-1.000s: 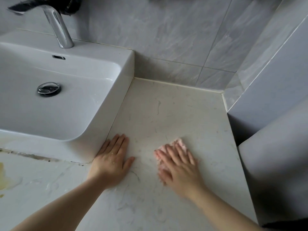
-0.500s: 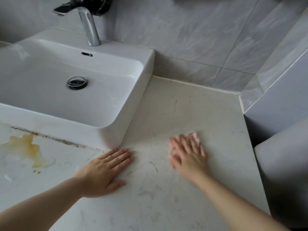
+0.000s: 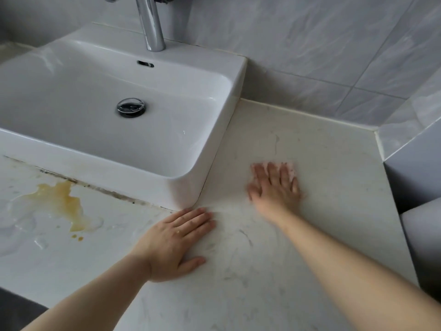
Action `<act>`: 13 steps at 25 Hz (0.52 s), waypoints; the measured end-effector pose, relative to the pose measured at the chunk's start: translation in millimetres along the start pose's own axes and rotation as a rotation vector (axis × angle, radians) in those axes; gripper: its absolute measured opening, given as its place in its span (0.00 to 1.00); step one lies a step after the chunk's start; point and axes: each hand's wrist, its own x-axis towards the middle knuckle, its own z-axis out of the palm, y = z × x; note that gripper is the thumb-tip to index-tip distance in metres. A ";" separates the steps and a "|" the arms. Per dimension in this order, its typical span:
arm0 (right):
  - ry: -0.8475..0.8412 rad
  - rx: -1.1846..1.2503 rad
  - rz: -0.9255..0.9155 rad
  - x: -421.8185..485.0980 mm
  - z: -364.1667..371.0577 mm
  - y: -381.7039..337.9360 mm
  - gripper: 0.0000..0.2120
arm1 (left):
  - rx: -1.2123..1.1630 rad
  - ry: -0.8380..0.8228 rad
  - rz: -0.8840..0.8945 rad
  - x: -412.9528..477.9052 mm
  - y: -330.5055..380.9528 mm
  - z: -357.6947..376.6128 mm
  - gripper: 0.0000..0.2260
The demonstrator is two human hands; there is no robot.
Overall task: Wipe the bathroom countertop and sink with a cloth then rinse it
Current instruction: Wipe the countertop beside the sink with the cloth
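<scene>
While the right hand lies flat on the countertop, its fingers are straight and spread, pressing down on a pink cloth rather than curling round it. Only a strip of the cloth shows past the fingertips, so its shape and long axis cannot be told. The hand is blurred, which suggests a wiping stroke in progress on the stretch of counter to the right of the sink.

The left hand rests palm down on the counter just in front of the sink's near right corner. Its fingers are straight, it holds nothing, and it seems to be bracing the person.

A yellow stain with pale wet patches sits on the counter in front of the sink, well to the left. From the cloth it lies leftward and a little nearer the person, with the left hand between the two. The left hand is much the nearer to the stain, but the cloth is under the right one. By this reading, the right hand must sweep left across the front of the sink, and the left hand will have to lift clear or take the cloth over.

The sink bowl, the drain and the tap lie left of and beyond the cloth. The stain looks unwiped, and the rinse under the tap is not yet done.
</scene>
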 end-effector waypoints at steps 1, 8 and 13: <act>-0.018 0.032 0.078 23.9 -1.5 -7.3 0.28 | -0.014 0.022 -0.014 0.0 0.0 -1.0 0.29; -0.035 0.091 0.003 86.5 0.8 -82.4 0.25 | -0.015 0.082 -0.019 1.7 -0.5 -1.2 0.29; 0.025 0.058 -0.141 21.9 14.9 -85.2 0.28 | -0.011 0.035 -0.031 0.5 -0.3 -1.4 0.28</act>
